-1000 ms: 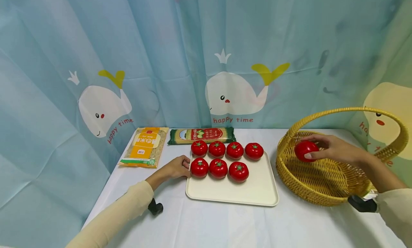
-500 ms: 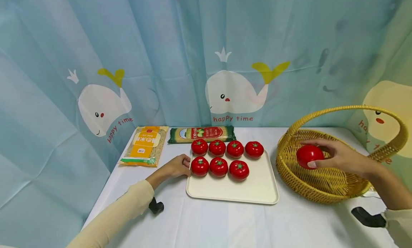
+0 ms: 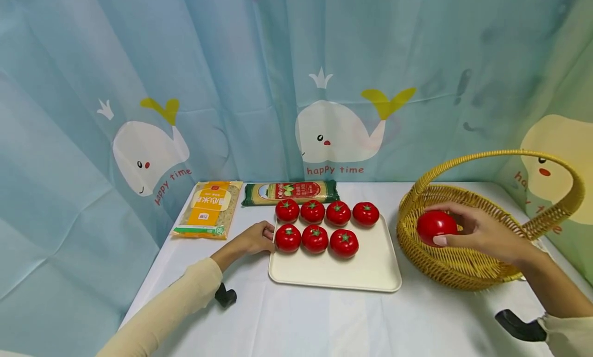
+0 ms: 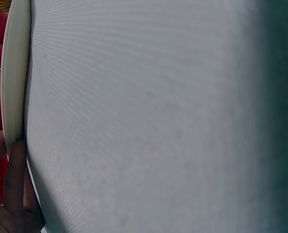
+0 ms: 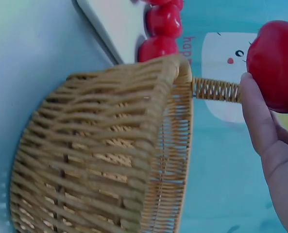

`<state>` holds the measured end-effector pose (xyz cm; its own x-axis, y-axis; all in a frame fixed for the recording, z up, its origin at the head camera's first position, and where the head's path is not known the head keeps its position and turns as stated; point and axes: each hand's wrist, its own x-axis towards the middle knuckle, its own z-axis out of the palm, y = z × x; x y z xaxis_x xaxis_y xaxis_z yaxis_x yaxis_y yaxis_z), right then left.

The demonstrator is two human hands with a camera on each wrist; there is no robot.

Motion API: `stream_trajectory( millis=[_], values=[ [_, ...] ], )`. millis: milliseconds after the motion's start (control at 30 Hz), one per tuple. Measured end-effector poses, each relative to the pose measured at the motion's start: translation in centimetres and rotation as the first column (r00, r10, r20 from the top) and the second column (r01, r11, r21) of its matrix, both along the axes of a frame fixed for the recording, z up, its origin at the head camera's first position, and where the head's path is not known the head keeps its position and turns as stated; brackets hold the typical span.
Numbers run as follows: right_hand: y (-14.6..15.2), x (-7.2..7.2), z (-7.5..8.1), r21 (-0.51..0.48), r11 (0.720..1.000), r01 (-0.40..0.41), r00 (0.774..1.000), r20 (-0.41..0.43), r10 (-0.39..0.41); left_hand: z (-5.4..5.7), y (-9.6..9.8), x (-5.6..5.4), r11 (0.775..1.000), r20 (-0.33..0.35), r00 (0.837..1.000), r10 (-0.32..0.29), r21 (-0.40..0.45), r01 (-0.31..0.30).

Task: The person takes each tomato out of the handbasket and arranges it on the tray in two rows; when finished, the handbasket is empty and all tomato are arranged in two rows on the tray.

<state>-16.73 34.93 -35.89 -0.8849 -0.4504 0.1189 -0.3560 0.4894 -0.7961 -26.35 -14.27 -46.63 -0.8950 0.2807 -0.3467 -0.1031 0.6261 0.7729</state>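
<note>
My right hand (image 3: 484, 233) grips a red tomato (image 3: 437, 227), thumb on its near side and fingers behind it. In the head view it overlaps the yellow wicker basket (image 3: 431, 264); the right wrist view has the tomato (image 5: 277, 68) above the basket's rim (image 5: 156, 111). My left hand (image 3: 255, 238) pinches the left edge of the cream tray (image 3: 319, 273), with a finger (image 4: 15, 179) against the outer wall. On that tray sit several tomatoes (image 3: 344, 243) in two rows, green stems up.
Behind the tray lies a green-ended pasta packet (image 3: 291, 192). A bag of grain (image 3: 209, 210) is at the back left. The basket's tall arched handle (image 3: 505, 153) rises over its opening. A blue whale-print curtain (image 3: 259, 89) closes off the back.
My right hand and its tomato have come slightly nearer to me, then shifted a little left over the basket. My left hand keeps its place at the tray's edge.
</note>
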Motion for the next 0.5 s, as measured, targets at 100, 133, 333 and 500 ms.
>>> stream_trajectory(
  millis=[100, 133, 333, 500],
  values=[
    [-0.4, 0.1, 0.0, -0.024, 1.000, 0.000, 1.000, -0.014, 0.000, 0.0, 0.0, -0.1, 1.000, -0.002, 1.000, -0.001, 0.006, 0.001],
    [-0.6, 0.2, 0.0, -0.034, 0.999, 0.001, 1.000, -0.014, -0.001, 0.0, 0.0, -0.2, 1.000, -0.001, 1.000, -0.001, 0.007, 0.001],
    [-1.8, 0.4, -0.2, -0.103, 0.995, -0.021, 0.999, 0.024, 0.024, -0.1, 0.0, -0.2, 1.000, 0.002, 1.000, -0.001, -0.001, 0.001],
    [-2.9, 0.4, -0.8, -0.128, 0.990, -0.062, 0.998, 0.024, 0.065, -0.2, 0.0, -0.2, 1.000, -0.001, 1.000, -0.003, -0.007, 0.003]
  ],
)
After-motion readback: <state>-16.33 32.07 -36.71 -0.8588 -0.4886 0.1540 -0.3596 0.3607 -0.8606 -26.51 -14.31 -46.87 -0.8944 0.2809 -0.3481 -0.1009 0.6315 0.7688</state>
